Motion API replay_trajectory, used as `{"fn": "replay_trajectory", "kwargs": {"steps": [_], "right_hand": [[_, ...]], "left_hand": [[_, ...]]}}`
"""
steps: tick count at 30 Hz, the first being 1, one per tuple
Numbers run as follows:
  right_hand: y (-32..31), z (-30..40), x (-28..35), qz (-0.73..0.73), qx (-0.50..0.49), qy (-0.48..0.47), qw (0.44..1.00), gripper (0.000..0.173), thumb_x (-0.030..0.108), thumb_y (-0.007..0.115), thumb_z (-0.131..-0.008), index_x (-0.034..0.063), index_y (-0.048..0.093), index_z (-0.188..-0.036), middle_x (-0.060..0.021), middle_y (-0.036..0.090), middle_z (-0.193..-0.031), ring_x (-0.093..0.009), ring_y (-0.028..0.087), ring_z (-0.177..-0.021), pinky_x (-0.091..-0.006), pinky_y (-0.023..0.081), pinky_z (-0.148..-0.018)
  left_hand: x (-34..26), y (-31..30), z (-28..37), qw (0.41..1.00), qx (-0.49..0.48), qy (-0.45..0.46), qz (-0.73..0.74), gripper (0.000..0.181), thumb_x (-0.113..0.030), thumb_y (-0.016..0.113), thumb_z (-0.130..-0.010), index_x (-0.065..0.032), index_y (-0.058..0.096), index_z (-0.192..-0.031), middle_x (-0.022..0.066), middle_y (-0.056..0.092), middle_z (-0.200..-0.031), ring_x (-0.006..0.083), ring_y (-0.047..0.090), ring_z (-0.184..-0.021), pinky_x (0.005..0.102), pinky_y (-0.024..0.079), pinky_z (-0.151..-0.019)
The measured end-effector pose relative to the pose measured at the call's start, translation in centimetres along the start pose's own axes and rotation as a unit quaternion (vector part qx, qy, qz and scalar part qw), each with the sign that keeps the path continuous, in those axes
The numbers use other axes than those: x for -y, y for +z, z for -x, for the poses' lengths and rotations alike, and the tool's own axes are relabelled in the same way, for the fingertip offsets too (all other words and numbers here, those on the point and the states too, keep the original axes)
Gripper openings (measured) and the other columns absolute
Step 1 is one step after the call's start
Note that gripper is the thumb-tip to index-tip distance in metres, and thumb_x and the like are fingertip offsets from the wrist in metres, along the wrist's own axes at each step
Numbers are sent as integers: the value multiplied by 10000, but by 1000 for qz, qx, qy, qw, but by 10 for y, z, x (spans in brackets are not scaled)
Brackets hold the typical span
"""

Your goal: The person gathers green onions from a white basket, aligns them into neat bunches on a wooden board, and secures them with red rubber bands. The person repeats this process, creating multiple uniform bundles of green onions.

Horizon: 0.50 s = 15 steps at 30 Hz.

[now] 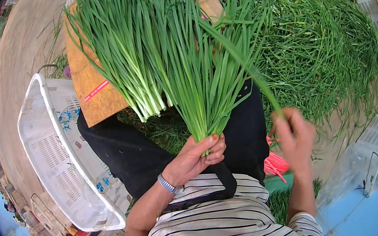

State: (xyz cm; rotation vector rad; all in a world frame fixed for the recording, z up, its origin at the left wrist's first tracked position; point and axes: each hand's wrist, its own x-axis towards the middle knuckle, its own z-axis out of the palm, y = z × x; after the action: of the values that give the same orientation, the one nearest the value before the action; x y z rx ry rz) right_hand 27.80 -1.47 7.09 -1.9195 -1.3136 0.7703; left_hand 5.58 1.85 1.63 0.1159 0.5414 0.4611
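My left hand, with a metal watch at the wrist, is closed round the lower ends of a fanned bunch of flat green leaves, probably garlic chives. To its right my right hand, blurred, grips the end of a long green leaf or a few leaves that slant up and left across the bunch. Left of the held bunch, more chives with pale stem ends lie on a wooden board that bears a red printed strip.
A large heap of loose green leaves covers the floor at the upper right. A white plastic crate stands at the left, another crate with clear plastic at the right. Red ties or strips lie beside my right thigh.
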Motion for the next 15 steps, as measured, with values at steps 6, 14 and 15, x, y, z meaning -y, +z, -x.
{"fn": "replay_trajectory", "kwargs": {"steps": [6,14,15], "right_hand": [[53,49,32,234,105,-221,941,221,248,661,-813,65,539,-831,-17,498,-519,-180,536,-411,-306,418,-406],[42,51,38,216,267,-298,891,261,321,633,-824,106,529,-717,-5,493,-508,-170,537,-414,-306,436,-417],[36,50,39,198,270,-295,895,258,320,635,-822,111,534,-709,-5,497,-534,-173,540,-427,-306,436,-420]], "left_hand": [[3,-1,3,998,-32,22,-47,336,-253,631,-893,-44,484,-1111,31,478,-862,109,448,-750,216,397,-625],[3,3,-2,996,-63,23,-61,239,-212,601,-899,-24,482,-986,2,396,-750,105,373,-674,245,347,-590],[3,4,-2,997,-60,22,-49,237,-227,594,-904,-28,480,-967,-7,368,-727,102,349,-652,245,328,-576]]}}
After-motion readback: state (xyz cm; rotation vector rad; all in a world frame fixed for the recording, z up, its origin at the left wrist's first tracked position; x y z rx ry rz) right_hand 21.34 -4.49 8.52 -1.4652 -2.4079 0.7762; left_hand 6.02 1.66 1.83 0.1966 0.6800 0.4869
